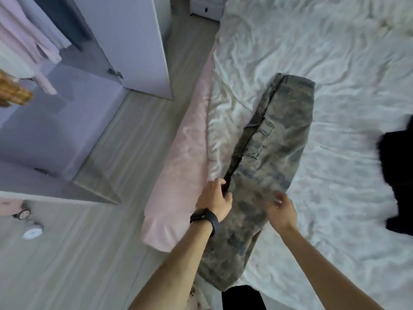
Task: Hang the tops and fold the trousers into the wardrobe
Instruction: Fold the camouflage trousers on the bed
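Grey-green camouflage cargo trousers [274, 139] lie lengthwise on the bed, legs stacked one on the other, a side pocket facing up. My left hand [215, 199], with a black band on the wrist, grips the trousers' left edge at mid-length. My right hand [281, 211] is blurred and hovers over the cloth's middle with loosely curled fingers; whether it pinches the cloth is unclear. The open wardrobe [67, 121] stands at the left, with pink and pale tops [29, 36] hanging inside.
The bed [335, 74] has a crumpled white sheet and a pink side [178, 175]. A black garment [397, 175] lies at the bed's right edge. An open wardrobe door [134, 41] juts toward the bed. Small objects [32, 233] sit on the wooden floor.
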`<action>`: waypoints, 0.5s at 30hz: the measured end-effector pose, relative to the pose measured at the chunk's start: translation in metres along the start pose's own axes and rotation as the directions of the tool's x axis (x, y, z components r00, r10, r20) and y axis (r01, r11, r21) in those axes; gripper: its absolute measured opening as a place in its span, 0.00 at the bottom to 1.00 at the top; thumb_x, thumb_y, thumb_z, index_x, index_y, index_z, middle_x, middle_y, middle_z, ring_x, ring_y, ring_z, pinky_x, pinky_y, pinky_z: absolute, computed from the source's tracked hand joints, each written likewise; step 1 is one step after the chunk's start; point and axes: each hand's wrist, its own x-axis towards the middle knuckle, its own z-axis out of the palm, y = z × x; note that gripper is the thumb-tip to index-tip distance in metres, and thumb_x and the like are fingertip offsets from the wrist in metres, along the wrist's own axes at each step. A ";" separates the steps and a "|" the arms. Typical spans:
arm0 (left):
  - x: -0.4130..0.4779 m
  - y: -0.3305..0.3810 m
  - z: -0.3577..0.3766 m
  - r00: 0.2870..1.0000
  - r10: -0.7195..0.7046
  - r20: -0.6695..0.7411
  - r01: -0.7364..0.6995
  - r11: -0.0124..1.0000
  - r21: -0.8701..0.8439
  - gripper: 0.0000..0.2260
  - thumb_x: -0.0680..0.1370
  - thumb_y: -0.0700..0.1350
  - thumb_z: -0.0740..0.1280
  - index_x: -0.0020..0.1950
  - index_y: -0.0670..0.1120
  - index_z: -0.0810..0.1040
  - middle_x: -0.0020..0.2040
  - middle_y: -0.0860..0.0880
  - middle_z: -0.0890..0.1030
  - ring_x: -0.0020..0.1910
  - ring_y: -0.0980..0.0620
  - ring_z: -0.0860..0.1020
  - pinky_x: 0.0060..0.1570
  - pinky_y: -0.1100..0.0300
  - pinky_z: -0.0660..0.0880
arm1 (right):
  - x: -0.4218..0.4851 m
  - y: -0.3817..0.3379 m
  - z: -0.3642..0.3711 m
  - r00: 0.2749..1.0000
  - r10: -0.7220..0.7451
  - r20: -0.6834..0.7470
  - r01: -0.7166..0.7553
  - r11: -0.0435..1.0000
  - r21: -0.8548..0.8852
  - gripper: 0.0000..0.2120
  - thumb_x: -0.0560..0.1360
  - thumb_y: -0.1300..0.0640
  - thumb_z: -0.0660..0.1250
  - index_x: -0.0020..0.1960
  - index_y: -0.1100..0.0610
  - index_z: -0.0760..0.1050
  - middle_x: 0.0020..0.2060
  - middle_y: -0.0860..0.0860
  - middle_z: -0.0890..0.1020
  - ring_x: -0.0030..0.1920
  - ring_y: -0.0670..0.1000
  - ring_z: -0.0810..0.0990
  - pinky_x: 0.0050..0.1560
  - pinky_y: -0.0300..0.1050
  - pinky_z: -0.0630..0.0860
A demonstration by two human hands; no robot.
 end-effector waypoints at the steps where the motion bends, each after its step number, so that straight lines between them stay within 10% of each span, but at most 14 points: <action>1: 0.016 0.020 -0.001 1.000 0.007 0.006 -0.007 1.000 -0.008 0.20 0.80 0.51 0.65 0.71 0.49 0.70 0.66 0.48 0.74 0.63 0.46 0.75 0.59 0.49 0.76 | 0.013 0.000 -0.013 0.997 0.064 -0.041 -0.061 0.995 0.080 0.24 0.78 0.45 0.68 0.70 0.54 0.70 0.65 0.54 0.77 0.61 0.58 0.78 0.60 0.54 0.76; 5: 0.067 0.052 0.009 0.993 -0.117 0.016 0.117 0.993 -0.004 0.24 0.78 0.55 0.68 0.70 0.45 0.71 0.65 0.45 0.77 0.64 0.44 0.76 0.63 0.49 0.74 | 0.058 0.005 -0.033 0.975 0.224 0.000 -0.214 0.934 0.288 0.23 0.79 0.41 0.66 0.66 0.55 0.73 0.59 0.52 0.82 0.59 0.58 0.80 0.62 0.58 0.76; 11: 0.113 0.023 0.024 0.976 -0.195 0.093 0.189 0.980 0.065 0.08 0.78 0.52 0.71 0.42 0.49 0.80 0.37 0.55 0.80 0.42 0.50 0.79 0.33 0.72 0.67 | 0.118 0.012 -0.041 0.965 0.200 0.169 -0.236 0.945 0.228 0.16 0.77 0.43 0.70 0.53 0.55 0.77 0.45 0.50 0.83 0.44 0.52 0.82 0.46 0.52 0.80; 15: 0.114 0.017 0.028 0.972 -0.229 0.054 0.224 0.971 0.081 0.07 0.77 0.52 0.73 0.41 0.56 0.78 0.36 0.61 0.78 0.45 0.52 0.81 0.39 0.67 0.70 | 0.116 0.020 -0.049 0.983 0.166 0.074 -0.180 0.954 0.242 0.13 0.76 0.44 0.72 0.47 0.54 0.79 0.40 0.51 0.82 0.43 0.52 0.80 0.40 0.48 0.74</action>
